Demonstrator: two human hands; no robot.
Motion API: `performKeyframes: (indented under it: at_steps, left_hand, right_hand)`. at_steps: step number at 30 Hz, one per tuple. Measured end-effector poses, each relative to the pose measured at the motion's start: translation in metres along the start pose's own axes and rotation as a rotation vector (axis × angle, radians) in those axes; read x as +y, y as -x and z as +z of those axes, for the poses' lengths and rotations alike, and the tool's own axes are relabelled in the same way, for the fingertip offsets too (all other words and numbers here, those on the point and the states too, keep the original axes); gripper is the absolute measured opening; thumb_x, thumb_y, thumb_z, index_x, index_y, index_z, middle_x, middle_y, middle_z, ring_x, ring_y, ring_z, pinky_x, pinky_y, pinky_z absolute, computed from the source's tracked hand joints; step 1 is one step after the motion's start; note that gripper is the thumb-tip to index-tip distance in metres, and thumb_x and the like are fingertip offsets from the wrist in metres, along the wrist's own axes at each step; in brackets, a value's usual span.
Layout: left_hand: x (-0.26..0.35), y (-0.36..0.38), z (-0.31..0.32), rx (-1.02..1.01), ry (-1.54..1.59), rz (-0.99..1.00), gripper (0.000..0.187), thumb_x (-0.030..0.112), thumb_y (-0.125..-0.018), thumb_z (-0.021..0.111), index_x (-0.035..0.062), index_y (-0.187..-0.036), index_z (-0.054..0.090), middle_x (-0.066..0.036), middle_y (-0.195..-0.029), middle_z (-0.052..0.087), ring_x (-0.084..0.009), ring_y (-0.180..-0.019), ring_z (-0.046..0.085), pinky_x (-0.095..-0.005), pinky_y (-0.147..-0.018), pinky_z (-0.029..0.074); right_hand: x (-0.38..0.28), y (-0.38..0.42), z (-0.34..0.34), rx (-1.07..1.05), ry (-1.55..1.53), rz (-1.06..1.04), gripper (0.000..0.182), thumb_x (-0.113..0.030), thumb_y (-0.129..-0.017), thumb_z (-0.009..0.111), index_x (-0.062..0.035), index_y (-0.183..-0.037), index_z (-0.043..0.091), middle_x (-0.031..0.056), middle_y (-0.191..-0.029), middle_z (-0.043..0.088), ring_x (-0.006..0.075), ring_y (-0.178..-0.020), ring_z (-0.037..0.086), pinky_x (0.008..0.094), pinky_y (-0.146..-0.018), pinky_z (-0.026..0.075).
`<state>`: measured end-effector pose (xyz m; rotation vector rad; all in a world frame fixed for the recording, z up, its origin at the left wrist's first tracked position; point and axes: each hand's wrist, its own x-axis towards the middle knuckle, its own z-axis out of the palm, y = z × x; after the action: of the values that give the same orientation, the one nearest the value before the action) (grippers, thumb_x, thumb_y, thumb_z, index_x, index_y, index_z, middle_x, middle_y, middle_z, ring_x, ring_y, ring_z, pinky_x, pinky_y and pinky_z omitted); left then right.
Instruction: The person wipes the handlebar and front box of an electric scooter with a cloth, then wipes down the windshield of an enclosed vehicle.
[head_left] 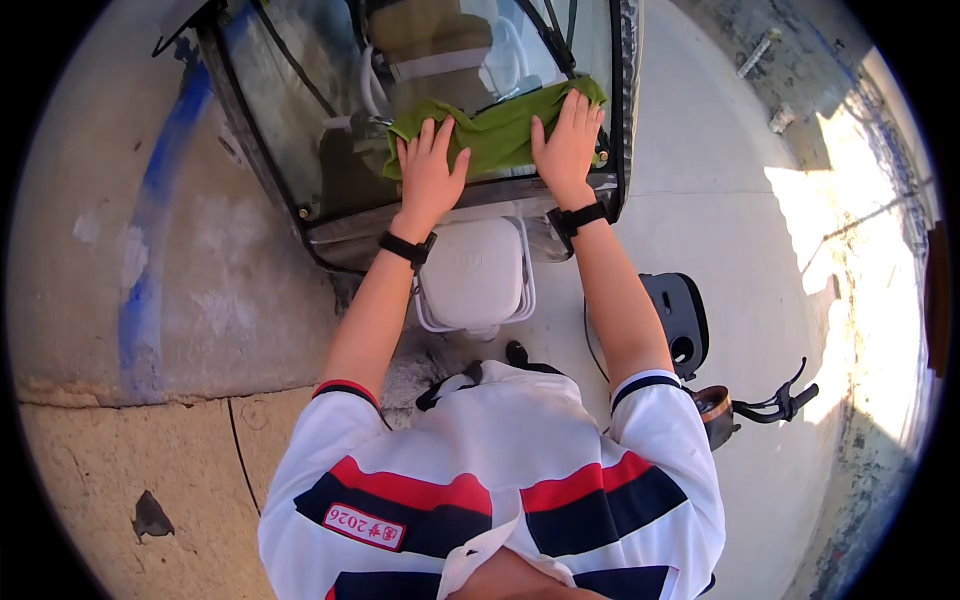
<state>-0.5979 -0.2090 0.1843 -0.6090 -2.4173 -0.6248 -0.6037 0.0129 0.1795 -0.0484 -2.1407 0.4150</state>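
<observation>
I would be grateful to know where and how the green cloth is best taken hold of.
Its uncovered middle looks best, pinched from the wearer's side. The left hand and right hand lie flat over the two ends of the green cloth, while between them it is creased, so the folds should give fingers some fabric to gather off the glass.

Blue streak [155, 200] (broad, smudgy) near the vehicle, dark plastic casing [683, 308] near a handlebar [778, 405].
</observation>
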Motion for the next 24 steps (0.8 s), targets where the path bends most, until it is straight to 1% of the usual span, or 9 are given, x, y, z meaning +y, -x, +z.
performKeyframes:
  at_steps: [4, 5, 8, 9, 14, 15, 19, 22, 24]
  left_hand:
    - [0.008, -0.003, 0.004, -0.006, 0.008, 0.005, 0.056, 0.03, -0.095, 0.062, 0.0108, -0.145, 0.047, -0.022, -0.145, 0.043, -0.0412, -0.126, 0.045, -0.0584, -0.117, 0.021]
    - [0.01, -0.004, 0.003, -0.004, 0.013, 0.014, 0.057, 0.029, -0.094, 0.063, 0.0111, -0.146, 0.047, -0.022, -0.146, 0.043, -0.0409, -0.125, 0.046, -0.0585, -0.117, 0.021]
    - [0.015, -0.005, 0.002, -0.037, 0.014, -0.013, 0.059, 0.028, -0.094, 0.064, 0.0104, -0.146, 0.046, -0.024, -0.146, 0.041, -0.0418, -0.126, 0.045, -0.0588, -0.116, 0.021]
    - [0.015, -0.005, 0.002, -0.028, 0.001, -0.001, 0.059, 0.028, -0.094, 0.064, 0.0102, -0.146, 0.046, -0.025, -0.146, 0.041, -0.042, -0.126, 0.045, -0.058, -0.116, 0.022]
    - [0.01, 0.002, 0.0, -0.019, -0.016, -0.009, 0.059, 0.027, -0.094, 0.064, 0.01, -0.147, 0.045, -0.025, -0.146, 0.04, -0.0427, -0.129, 0.043, -0.053, -0.115, 0.026]
    - [0.007, 0.004, 0.0, 0.001, -0.043, -0.012, 0.059, 0.027, -0.094, 0.064, 0.0093, -0.146, 0.045, -0.025, -0.145, 0.041, -0.0426, -0.126, 0.044, -0.0505, -0.112, 0.031]
    - [-0.008, 0.013, -0.006, 0.046, -0.062, -0.054, 0.058, 0.024, -0.093, 0.065, 0.0068, -0.144, 0.045, -0.025, -0.145, 0.04, -0.0451, -0.118, 0.046, -0.0503, -0.103, 0.037]
    - [-0.021, 0.017, -0.014, 0.041, -0.057, -0.112, 0.058, 0.025, -0.092, 0.065, 0.006, -0.143, 0.045, -0.025, -0.144, 0.041, -0.0429, -0.121, 0.046, -0.051, -0.108, 0.033]
    - [-0.03, 0.021, -0.018, 0.058, -0.051, -0.143, 0.058, 0.024, -0.093, 0.065, 0.0059, -0.144, 0.044, -0.025, -0.145, 0.039, -0.0458, -0.12, 0.046, -0.0504, -0.106, 0.036]
  right_hand:
    - [0.015, -0.006, -0.001, 0.069, -0.011, 0.017, 0.076, -0.028, -0.086, 0.07, 0.0114, -0.141, 0.036, 0.0287, -0.141, 0.043, 0.0481, -0.134, 0.038, 0.0535, -0.117, 0.025]
    - [0.017, -0.007, -0.001, 0.108, -0.04, 0.001, 0.07, -0.022, -0.084, 0.071, 0.01, -0.139, 0.041, 0.0279, -0.137, 0.046, 0.0465, -0.129, 0.042, 0.0514, -0.113, 0.032]
    - [0.01, -0.01, -0.01, 0.103, -0.12, 0.05, 0.062, -0.014, -0.081, 0.072, 0.0077, -0.134, 0.047, 0.0258, -0.131, 0.049, 0.0438, -0.121, 0.047, 0.0489, -0.105, 0.039]
    - [0.007, -0.009, -0.011, 0.146, -0.113, 0.029, 0.057, -0.008, -0.08, 0.071, 0.0059, -0.131, 0.051, 0.0238, -0.126, 0.051, 0.0415, -0.115, 0.049, 0.0469, -0.099, 0.042]
    - [-0.018, 0.009, -0.003, 0.079, -0.203, -0.006, 0.056, -0.007, -0.08, 0.069, 0.0066, -0.131, 0.051, 0.0213, -0.125, 0.052, 0.0406, -0.115, 0.049, 0.0469, -0.099, 0.042]
    - [-0.025, 0.01, -0.002, 0.081, -0.223, 0.005, 0.056, -0.007, -0.079, 0.069, 0.0068, -0.131, 0.052, 0.0214, -0.124, 0.052, 0.0407, -0.114, 0.05, 0.047, -0.099, 0.042]
    - [-0.04, 0.012, 0.004, 0.069, -0.261, 0.014, 0.056, -0.006, -0.079, 0.069, 0.0072, -0.13, 0.052, 0.0213, -0.123, 0.052, 0.0407, -0.114, 0.05, 0.047, -0.097, 0.042]
    - [-0.052, 0.014, 0.004, 0.044, -0.291, -0.013, 0.056, -0.005, -0.078, 0.069, 0.0072, -0.13, 0.052, 0.0211, -0.123, 0.052, 0.0406, -0.113, 0.05, 0.047, -0.096, 0.043]
    - [-0.062, 0.015, 0.006, 0.05, -0.317, -0.034, 0.056, -0.005, -0.078, 0.069, 0.0074, -0.129, 0.052, 0.0212, -0.122, 0.052, 0.0407, -0.111, 0.05, 0.0471, -0.095, 0.043]
